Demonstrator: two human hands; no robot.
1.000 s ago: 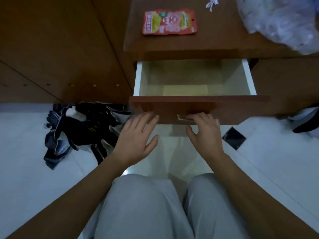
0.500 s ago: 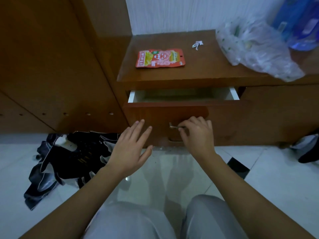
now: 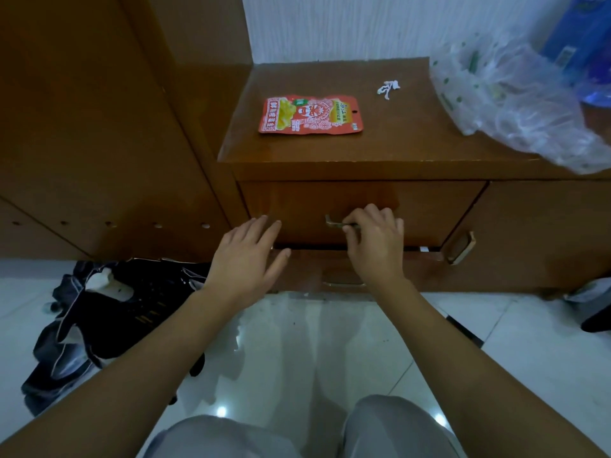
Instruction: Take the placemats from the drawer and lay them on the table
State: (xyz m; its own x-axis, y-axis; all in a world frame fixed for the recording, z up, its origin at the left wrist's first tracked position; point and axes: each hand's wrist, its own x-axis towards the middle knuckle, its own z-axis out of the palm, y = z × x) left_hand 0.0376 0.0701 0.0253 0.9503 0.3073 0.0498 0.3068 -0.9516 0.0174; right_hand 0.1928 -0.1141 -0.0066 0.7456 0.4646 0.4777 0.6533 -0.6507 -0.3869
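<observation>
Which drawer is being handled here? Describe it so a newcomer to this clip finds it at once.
Find the brown wooden cabinet against the white wall, with a red snack packet on top. The upper drawer sits directly under that top, shut. Unlike the lower drawer beneath it, its metal handle is gripped by the right hand.
</observation>
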